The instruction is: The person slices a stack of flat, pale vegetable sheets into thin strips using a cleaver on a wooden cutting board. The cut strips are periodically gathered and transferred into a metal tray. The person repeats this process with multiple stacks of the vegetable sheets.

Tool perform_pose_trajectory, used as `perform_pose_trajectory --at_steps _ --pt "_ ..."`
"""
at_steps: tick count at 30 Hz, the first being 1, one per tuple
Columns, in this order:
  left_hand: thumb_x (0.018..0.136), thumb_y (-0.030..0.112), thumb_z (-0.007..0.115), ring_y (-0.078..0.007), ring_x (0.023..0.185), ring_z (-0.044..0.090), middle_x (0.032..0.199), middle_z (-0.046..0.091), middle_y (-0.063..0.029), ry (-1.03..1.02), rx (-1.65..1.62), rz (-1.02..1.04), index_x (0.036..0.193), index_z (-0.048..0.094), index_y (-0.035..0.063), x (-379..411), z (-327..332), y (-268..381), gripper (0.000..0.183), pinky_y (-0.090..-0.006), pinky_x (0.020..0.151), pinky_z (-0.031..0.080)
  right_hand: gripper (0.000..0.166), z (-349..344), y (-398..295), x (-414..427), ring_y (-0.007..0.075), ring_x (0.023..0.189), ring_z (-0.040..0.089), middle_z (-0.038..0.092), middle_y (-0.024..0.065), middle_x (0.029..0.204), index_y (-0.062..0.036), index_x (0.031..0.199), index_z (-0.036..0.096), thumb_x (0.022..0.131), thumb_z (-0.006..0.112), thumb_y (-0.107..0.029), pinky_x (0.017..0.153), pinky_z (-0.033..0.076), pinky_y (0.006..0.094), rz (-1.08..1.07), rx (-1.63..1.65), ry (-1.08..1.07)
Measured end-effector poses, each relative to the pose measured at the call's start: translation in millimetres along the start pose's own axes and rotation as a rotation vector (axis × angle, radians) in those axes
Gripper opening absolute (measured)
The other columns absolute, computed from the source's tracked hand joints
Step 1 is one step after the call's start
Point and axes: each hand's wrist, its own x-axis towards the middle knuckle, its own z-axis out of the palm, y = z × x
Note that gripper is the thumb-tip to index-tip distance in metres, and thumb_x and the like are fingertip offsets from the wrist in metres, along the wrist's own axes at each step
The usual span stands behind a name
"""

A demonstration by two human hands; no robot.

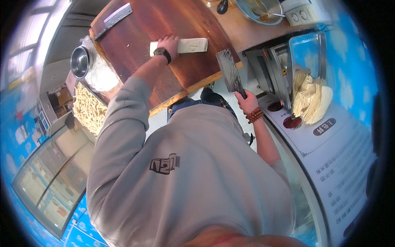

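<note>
On the dark red-brown wooden board [132,58], a long pale strip [193,45], seemingly folded tofu sheet, lies crosswise. My left hand [169,46], with a dark watch on the wrist, rests over the strip's left part and holds it against the board; the fingertips are partly hidden. My right hand [247,102], wearing a beaded bracelet, grips the black handle of a cleaver [227,69]. Its broad, streaked blade points away from me beside the board's right edge, apart from the strip.
A second cleaver [117,16] lies at the board's far left. Left are a steel bowl [80,62], a plastic bag [101,75] and a tray of pale cut strips [88,106]. Folded pale sheets [310,98] sit right, by a clear container [308,49]. A mixing bowl [262,12] stands behind.
</note>
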Motion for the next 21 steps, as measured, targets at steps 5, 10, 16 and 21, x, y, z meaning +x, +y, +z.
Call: perform_pose_trajectory --at_steps 5,10,16,21 --pt "0.077 0.026 0.080 -0.0314 0.130 0.056 0.132 0.062 -0.0091 0.018 -0.220 -0.417 0.132 0.057 0.0147 -92 47 -10 0.061 -0.0540 0.105 0.045 0.036 18 -34 48 0.0253 0.064 0.065 0.066 0.0108 0.070 -0.0022 0.090 0.067 0.096 0.069 -0.038 0.061 0.050 0.0377 -0.210 -0.186 -0.020" --pt "0.074 0.031 0.083 -0.0320 0.131 0.055 0.138 0.060 -0.0097 -0.074 -0.419 -0.781 0.134 0.056 0.0132 -180 80 -26 0.068 -0.0554 0.105 0.046 0.036 71 -78 87 0.0456 0.083 0.069 0.070 0.0237 0.082 -0.0021 0.093 0.067 0.096 0.067 -0.038 0.071 0.054 0.0502 -0.512 -0.446 -0.055" --pt "0.071 0.041 0.087 -0.0334 0.132 0.053 0.139 0.058 -0.0128 -0.035 -0.537 -0.911 0.139 0.054 0.0110 -213 103 -32 0.081 -0.0526 0.107 0.045 0.034 156 -105 93 0.0457 0.090 0.069 0.071 0.0255 0.091 -0.0091 0.120 0.061 0.095 0.065 -0.032 0.080 0.054 0.0550 -0.646 -0.619 -0.218" --pt "0.078 0.040 0.084 -0.0361 0.130 0.052 0.138 0.058 -0.0158 0.668 -0.335 -0.483 0.140 0.053 0.0058 -204 96 -38 0.078 -0.0531 0.107 0.044 0.043 186 -105 73 0.0453 0.097 0.069 0.072 0.0265 0.101 -0.0109 0.134 0.057 0.097 0.062 -0.032 0.085 0.055 0.0520 -0.521 -0.570 -0.330"
